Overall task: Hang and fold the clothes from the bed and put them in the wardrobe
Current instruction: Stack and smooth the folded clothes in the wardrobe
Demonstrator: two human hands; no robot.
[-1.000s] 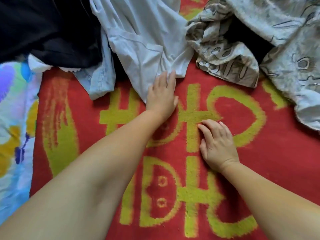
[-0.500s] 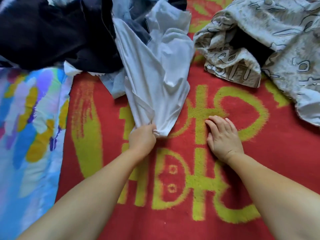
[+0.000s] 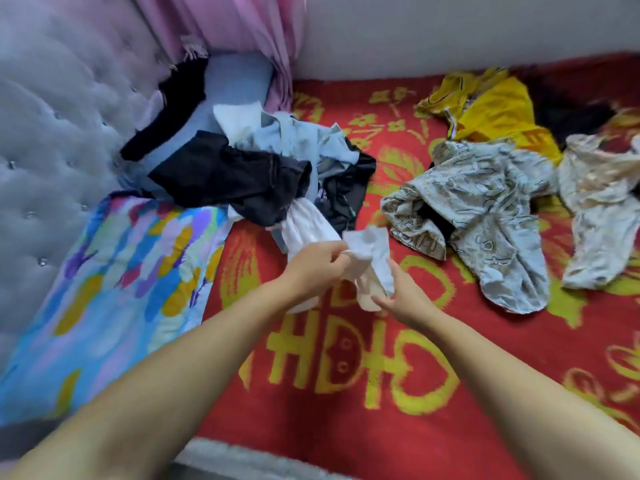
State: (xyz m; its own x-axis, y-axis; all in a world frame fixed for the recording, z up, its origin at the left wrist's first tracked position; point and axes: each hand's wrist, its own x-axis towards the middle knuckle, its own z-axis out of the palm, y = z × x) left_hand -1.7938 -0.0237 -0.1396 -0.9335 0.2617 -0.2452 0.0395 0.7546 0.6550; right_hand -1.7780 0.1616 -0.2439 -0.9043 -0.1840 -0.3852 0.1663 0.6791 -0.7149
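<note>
Now | left hand [image 3: 320, 268] and right hand [image 3: 398, 299] pinch white garment [image 3: 369, 258], fingers curled | seemingly light, limp | take by shoulders

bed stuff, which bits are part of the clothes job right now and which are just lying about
In the job:
- white garment, gripped by left hand and right hand
- dark and blue pile
- patterned grey garment
- yellow garment

Lying about:
- colourful pillow
- red blanket
- pink curtain
</note>
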